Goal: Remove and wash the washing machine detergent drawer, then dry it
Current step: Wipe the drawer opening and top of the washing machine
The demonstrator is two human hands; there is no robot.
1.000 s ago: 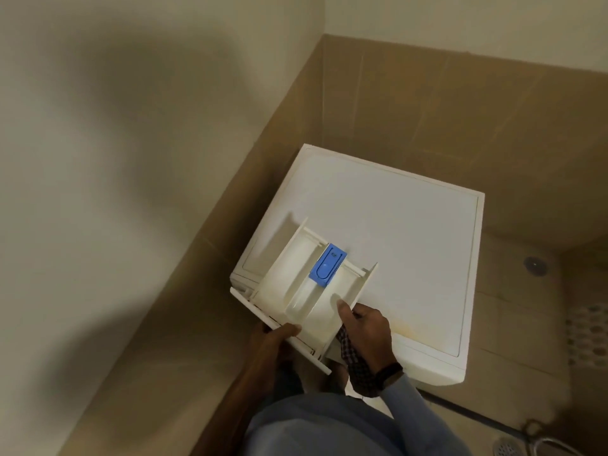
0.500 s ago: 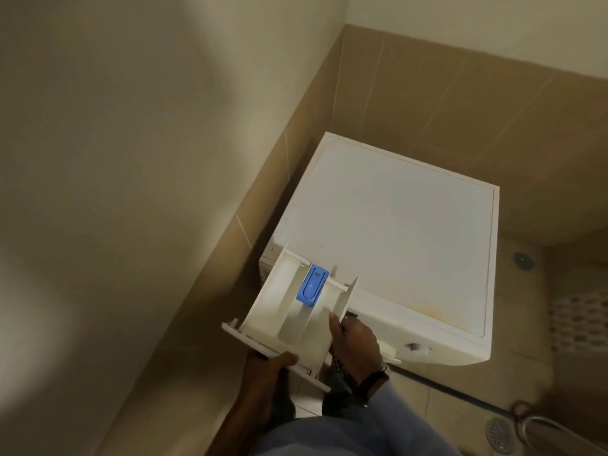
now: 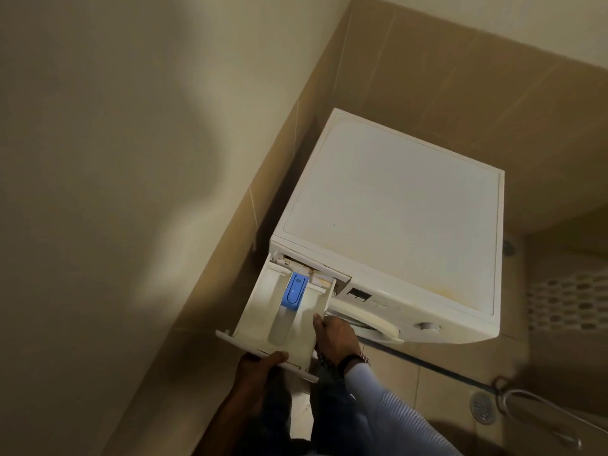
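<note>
I am holding the drawer (image 3: 260,307) in both hands: my left hand (image 3: 260,363) is clasping its front panel, my right hand (image 3: 335,337) is gripping its right wall. Beyond my fingers, its back end is meeting the washing machine (image 3: 394,209) slot.

Nothing is legible: marks on the blue insert (image 3: 293,290) in the detergent drawer (image 3: 263,311) and the dark panel (image 3: 360,295) of the washing machine (image 3: 394,209) are too blurred.
</note>
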